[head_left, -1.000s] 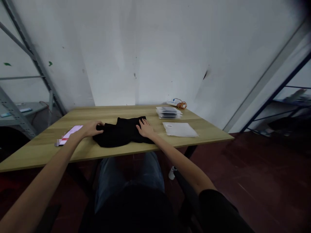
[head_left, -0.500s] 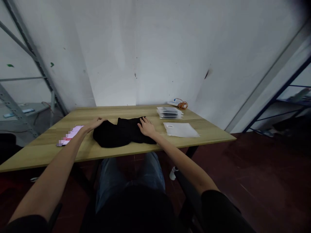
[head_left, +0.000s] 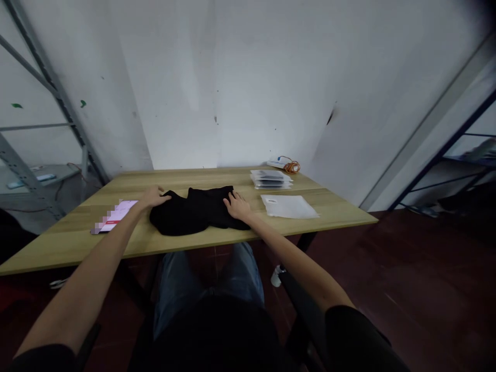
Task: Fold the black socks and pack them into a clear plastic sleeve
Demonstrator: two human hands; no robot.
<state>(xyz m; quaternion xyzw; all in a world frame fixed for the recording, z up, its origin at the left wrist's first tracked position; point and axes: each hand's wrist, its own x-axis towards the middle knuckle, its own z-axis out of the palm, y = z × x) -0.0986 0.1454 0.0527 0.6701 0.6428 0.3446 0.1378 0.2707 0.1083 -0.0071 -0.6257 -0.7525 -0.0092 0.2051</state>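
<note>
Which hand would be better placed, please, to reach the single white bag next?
Probably the right hand: it rests on the cloth at the end nearer the bag, whereas the left hand is at the opposite end, farther away.

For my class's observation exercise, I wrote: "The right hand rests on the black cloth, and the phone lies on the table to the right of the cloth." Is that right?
Not quite: the side is wrong. The head view shows that the right hand rests on the black cloth, and the phone lies on the table to the left of the cloth.
</note>
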